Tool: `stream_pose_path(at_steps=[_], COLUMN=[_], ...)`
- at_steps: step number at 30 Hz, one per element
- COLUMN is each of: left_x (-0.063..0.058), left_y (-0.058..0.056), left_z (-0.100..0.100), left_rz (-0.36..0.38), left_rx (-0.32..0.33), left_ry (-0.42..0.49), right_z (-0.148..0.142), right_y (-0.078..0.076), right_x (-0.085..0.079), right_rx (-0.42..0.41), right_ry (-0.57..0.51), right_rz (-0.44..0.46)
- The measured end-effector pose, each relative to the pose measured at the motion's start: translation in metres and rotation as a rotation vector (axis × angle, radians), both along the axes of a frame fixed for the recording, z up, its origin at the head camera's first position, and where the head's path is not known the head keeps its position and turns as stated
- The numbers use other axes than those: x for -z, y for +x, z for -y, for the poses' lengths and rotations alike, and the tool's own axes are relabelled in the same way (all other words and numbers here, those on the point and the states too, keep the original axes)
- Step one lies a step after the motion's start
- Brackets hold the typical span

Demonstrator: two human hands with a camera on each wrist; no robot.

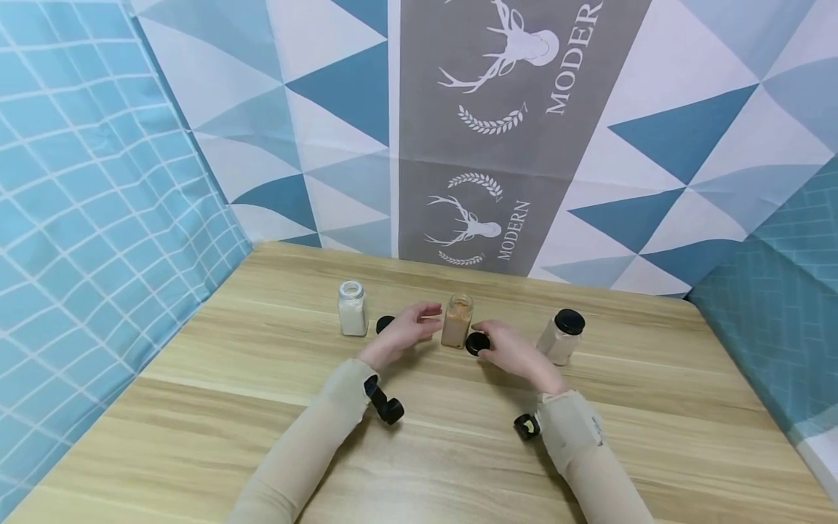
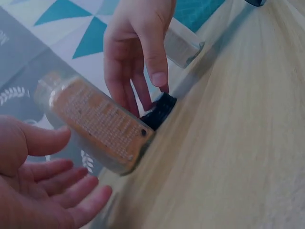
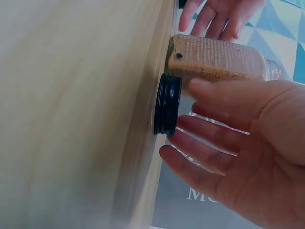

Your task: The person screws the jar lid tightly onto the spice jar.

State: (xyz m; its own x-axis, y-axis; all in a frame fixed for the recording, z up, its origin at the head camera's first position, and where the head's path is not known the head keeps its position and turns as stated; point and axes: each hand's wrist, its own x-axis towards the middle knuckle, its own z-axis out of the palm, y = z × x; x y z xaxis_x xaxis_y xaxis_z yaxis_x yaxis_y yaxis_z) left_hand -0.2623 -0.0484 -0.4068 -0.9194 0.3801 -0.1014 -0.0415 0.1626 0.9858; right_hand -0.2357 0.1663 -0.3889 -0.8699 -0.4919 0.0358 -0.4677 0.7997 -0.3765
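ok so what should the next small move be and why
Probably move the right hand from the nearby lid to the right jar: it alone is capped, while the left jar and middle jar stand open.

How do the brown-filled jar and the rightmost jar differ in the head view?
The brown-filled jar is open at the top, while the rightmost jar has a black lid on. The brown-filled jar stands between the two hands; the rightmost jar stands to the right of both. The first's contents look brownish-orange, the second's pale. Both stand upright on the table.
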Motion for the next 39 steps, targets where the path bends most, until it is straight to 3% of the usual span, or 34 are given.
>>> stream_pose_path(at_steps=[6,19,29,39], left_x=[0.010,0.014,0.014,0.015], left_y=[-0.005,-0.004,-0.003,-0.003], left_z=[0.001,-0.006,-0.004,-0.003], left_rz=[-0.036,-0.035,-0.039,-0.018], left_rx=[0.067,-0.012,-0.013,0.014], left_ry=[0.014,-0.015,-0.039,-0.050], right_z=[0.004,0.001,-0.004,-0.010], right_y=[-0.003,-0.006,-0.007,-0.007], right_x=[0.002,0.005,-0.002,-0.011], right_rx=[-0.054,-0.038,0.066,0.159], right_ry=[-0.009,-0.024,-0.036,-0.178], right_rz=[-0.018,-0.004,0.020,0.021])
